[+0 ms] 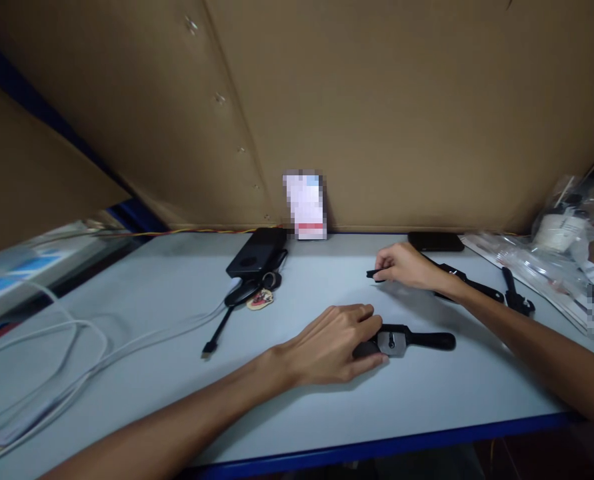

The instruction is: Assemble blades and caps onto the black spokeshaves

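My left hand rests on the pale table, its fingers wrapped round the left end of a black tool with a grey metal plate; the tool's handle points right. Farther back, my right hand pinches a small black piece between thumb and fingers, just above the table. Behind my right wrist lie another black tool, partly covered by the forearm, and a smaller black part.
A lit phone leans on the brown back wall. At left are a black power bank, a short cable and white cables. A dark phone and plastic bags lie at the back right.
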Tool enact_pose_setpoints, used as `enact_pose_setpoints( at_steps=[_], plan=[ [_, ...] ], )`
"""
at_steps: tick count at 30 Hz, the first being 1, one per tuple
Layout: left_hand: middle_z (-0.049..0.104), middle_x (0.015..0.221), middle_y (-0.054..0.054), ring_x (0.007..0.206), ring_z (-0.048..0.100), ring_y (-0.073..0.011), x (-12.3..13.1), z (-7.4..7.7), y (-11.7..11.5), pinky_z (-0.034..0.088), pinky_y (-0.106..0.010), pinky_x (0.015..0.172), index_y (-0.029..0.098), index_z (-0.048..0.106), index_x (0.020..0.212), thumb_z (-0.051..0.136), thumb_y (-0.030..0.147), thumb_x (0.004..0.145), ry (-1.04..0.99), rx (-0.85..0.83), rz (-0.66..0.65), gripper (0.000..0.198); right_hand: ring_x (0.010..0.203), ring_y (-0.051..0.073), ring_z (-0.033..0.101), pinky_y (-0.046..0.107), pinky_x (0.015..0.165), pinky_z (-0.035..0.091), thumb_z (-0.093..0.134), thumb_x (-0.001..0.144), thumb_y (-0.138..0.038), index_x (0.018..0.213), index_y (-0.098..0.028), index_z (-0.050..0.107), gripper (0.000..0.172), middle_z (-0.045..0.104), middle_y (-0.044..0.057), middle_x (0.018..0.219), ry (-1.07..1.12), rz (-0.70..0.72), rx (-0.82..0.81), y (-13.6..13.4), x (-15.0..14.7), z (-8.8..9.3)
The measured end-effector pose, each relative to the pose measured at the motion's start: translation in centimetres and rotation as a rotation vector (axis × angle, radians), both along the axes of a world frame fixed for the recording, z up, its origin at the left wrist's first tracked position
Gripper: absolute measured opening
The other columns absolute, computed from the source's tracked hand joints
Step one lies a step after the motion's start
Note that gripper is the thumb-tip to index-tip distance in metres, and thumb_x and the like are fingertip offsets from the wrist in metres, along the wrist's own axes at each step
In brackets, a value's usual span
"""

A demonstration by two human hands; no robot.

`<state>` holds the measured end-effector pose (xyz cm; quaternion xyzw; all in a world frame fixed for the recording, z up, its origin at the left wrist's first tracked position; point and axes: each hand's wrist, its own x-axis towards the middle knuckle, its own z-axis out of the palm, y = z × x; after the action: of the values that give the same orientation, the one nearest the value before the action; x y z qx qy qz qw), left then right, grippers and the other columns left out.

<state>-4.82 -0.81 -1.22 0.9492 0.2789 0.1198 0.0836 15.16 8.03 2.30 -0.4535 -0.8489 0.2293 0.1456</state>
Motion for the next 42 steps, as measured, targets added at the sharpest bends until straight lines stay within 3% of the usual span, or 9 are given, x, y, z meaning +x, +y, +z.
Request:
enact_pose_setpoints(
  at_steps=[3,6,9,14,21,27,36,39,42],
  plan=[
    [0.055,0.079,-0.001,0.063,0.049,-0.0161,-0.1,0.0,0.0,0.036,-0.030,0.057,0.020,0.050,0.079,0.053,0.046,0.096,-0.016,-0.001,-0.001,0.032,0.066,0.014,0.063,0.025,0.061,0.044,0.066,0.086,-0.024,0.085,-0.014,0.072,0.012,0.071,0.002,0.072,0.117,-0.043,-0.068,-2.3,1.8,0.4],
    [0.055,0.079,-0.001,0.063,0.049,-0.0158,-0.1,0.0,0.0,0.037,-0.031,0.057,0.020,0.050,0.078,0.052,0.047,0.096,-0.023,-0.002,0.001,0.033,0.072,0.016,0.063,0.027,0.065,0.044,0.069,0.081,-0.023,0.078,-0.016,0.076,0.010,0.073,0.003,0.075,0.260,-0.032,-0.124,-4.6,3.3,1.3],
    [0.055,0.079,-0.001,0.063,0.048,-0.0157,-0.1,-0.1,0.0,0.037,-0.030,0.057,0.020,0.050,0.078,0.053,0.046,0.096,-0.038,-0.005,0.005,0.032,0.068,0.015,0.060,0.027,0.062,0.041,0.068,0.082,-0.021,0.081,-0.018,0.079,0.011,0.072,0.001,0.075,0.191,0.041,-0.165,-6.6,3.9,2.3],
    [0.053,0.077,0.000,0.062,0.046,-0.0152,-0.2,-0.1,0.0,0.035,-0.030,0.056,0.020,0.049,0.077,0.051,0.046,0.096,-0.056,-0.023,0.001,0.032,0.055,0.011,0.051,0.024,0.054,0.034,0.071,0.079,-0.014,0.073,-0.019,0.075,0.009,0.061,-0.004,0.058,0.134,0.024,-0.208,-8.4,3.2,2.9],
    [0.052,0.076,0.000,0.060,0.044,-0.0144,-0.2,-0.1,0.0,0.034,-0.029,0.054,0.019,0.051,0.078,0.052,0.049,0.096,-0.065,-0.045,0.002,0.034,0.052,0.009,0.046,0.024,0.056,0.033,0.069,0.076,-0.003,0.066,-0.019,0.072,0.019,0.054,-0.007,0.053,0.084,0.047,-0.253,-9.0,2.0,1.6],
    [0.051,0.075,0.000,0.060,0.042,-0.0142,-0.2,-0.3,0.1,0.032,-0.029,0.054,0.020,0.049,0.077,0.053,0.047,0.095,-0.076,-0.042,0.002,0.033,0.061,0.011,0.053,0.026,0.062,0.036,0.070,0.077,-0.004,0.067,-0.018,0.068,0.017,0.061,-0.004,0.063,0.082,0.021,-0.144,-9.0,1.6,0.9],
    [0.051,0.076,0.001,0.060,0.042,-0.0140,-0.2,-0.3,0.0,0.032,-0.028,0.055,0.020,0.048,0.078,0.055,0.046,0.095,-0.084,-0.045,-0.007,0.033,0.068,0.013,0.050,0.026,0.063,0.033,0.067,0.078,-0.004,0.068,-0.018,0.058,0.019,0.059,-0.001,0.071,0.024,0.048,-0.007,-9.4,1.4,0.0],
    [0.050,0.075,0.001,0.059,0.043,-0.0140,-0.2,-0.3,0.0,0.032,-0.028,0.055,0.020,0.047,0.077,0.054,0.044,0.096,-0.087,-0.035,-0.008,0.031,0.069,0.013,0.051,0.026,0.064,0.034,0.068,0.078,-0.005,0.069,-0.018,0.059,0.018,0.060,-0.001,0.072,0.034,0.052,0.039,-9.1,1.6,0.4],
    [0.050,0.075,0.001,0.060,0.044,-0.0142,-0.2,-0.3,0.0,0.032,-0.028,0.055,0.020,0.046,0.077,0.054,0.042,0.096,-0.076,-0.033,-0.006,0.030,0.065,0.012,0.053,0.025,0.063,0.037,0.071,0.080,-0.012,0.068,-0.018,0.061,0.017,0.063,-0.002,0.070,0.131,-0.078,0.105,-7.7,3.0,1.7]
  ],
)
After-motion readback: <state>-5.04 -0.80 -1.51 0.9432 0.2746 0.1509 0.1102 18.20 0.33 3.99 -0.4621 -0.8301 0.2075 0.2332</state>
